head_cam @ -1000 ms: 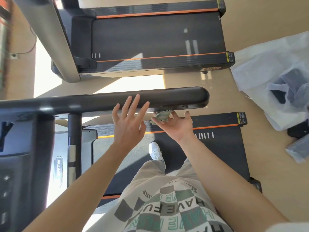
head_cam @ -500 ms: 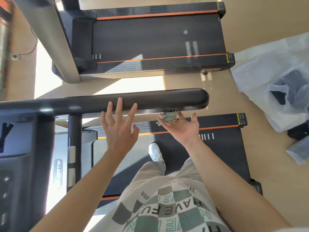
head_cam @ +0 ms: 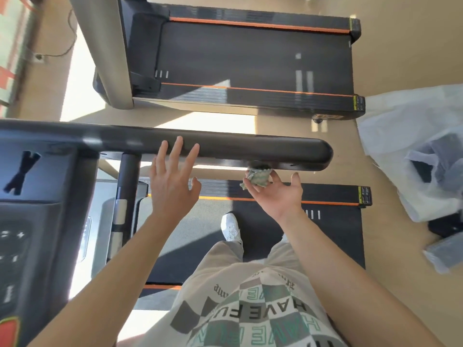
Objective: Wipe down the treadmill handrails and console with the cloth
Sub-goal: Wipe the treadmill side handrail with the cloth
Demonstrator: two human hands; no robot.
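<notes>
The console (head_cam: pixel 30 221) sits left of your left hand (head_cam: pixel 172 181), which is spread wide and holds nothing, fingertips over the handrail (head_cam: pixel 225 149). Further right, your right hand (head_cam: pixel 278 194), palm up, grips the bunched cloth (head_cam: pixel 258 177) against the handrail's underside. A bag (head_cam: pixel 406 126) lies right of it.

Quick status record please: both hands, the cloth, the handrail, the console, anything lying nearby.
left hand: open, fingers spread, tips over the handrail; contact unclear
right hand: palm up, holds the cloth
cloth: crumpled, greenish, up against the handrail's underside near its rounded end
handrail: black, runs left to right across the view
console: lower left, no hand on it
floor: white plastic bag at right
</notes>
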